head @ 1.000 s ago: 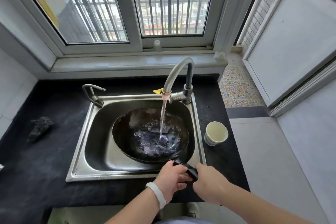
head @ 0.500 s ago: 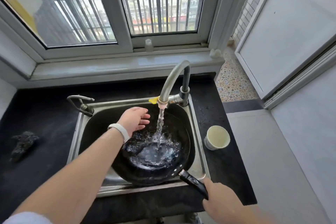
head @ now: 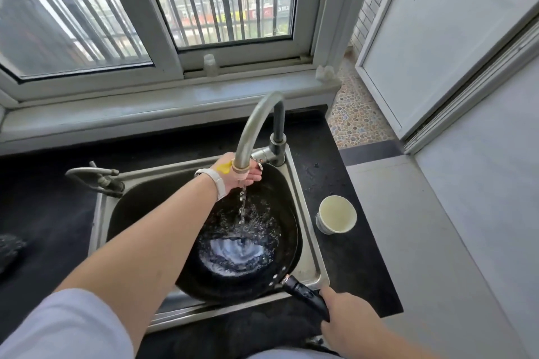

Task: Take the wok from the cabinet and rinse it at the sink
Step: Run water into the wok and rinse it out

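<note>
I find the wok [head: 239,245] in the sink [head: 306,183], pooled. My right hand [head: 347,319] grips its handle [head: 306,294], steadying it; my left hand [head: 237,176], loosely open, reaches the faucet [head: 253,128] lever, apparently to cut flow.

Black wok [head: 280,198], black counter [head: 344,265], steel-grey sink [head: 306,230], cream cup [head: 337,214], pebble-patterned floor [head: 355,116]

A sliding window [head: 151,9] with pale frames spans the back wall, vertical bars outside it and daylight coming through. Below runs a pale sill [head: 163,108], then a black countertop [head: 335,160]. At right, a pebble-patterned floor [head: 354,116] meets a white door panel [head: 431,32], a brick wall strip [head: 372,0] beside it, and grey floor tiles [head: 423,242] nearer.
</note>
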Action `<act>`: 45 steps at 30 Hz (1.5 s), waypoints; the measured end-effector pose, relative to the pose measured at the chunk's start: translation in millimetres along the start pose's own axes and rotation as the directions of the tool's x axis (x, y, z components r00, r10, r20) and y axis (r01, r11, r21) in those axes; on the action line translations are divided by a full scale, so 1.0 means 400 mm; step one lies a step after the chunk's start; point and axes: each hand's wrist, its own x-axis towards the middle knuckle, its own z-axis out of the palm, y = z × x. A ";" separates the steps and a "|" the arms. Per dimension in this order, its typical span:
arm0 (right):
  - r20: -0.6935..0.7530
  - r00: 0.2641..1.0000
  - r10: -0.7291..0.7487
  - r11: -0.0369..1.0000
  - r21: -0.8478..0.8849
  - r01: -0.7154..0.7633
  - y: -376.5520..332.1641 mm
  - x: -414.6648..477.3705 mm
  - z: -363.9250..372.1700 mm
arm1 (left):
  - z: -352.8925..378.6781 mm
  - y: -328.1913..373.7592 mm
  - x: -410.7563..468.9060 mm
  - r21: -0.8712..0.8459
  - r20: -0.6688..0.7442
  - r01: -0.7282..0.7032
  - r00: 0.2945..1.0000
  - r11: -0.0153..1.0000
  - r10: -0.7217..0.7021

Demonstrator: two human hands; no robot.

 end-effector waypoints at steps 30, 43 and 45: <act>-0.062 0.991 -0.122 0.978 0.162 0.130 -0.040 0.028 0.019 | 0.247 -0.397 -0.452 0.004 -0.158 0.276 0.949 0.961 -0.272; -0.134 0.957 -0.256 0.940 0.197 0.279 -0.074 0.000 0.005 | 0.292 -0.462 -0.383 -0.581 -0.176 0.180 0.924 0.794 -0.338; -0.136 0.957 -0.256 0.938 0.207 0.280 -0.072 -0.002 0.003 | 0.296 -0.471 -0.380 -0.598 -0.186 0.164 0.924 0.784 -0.335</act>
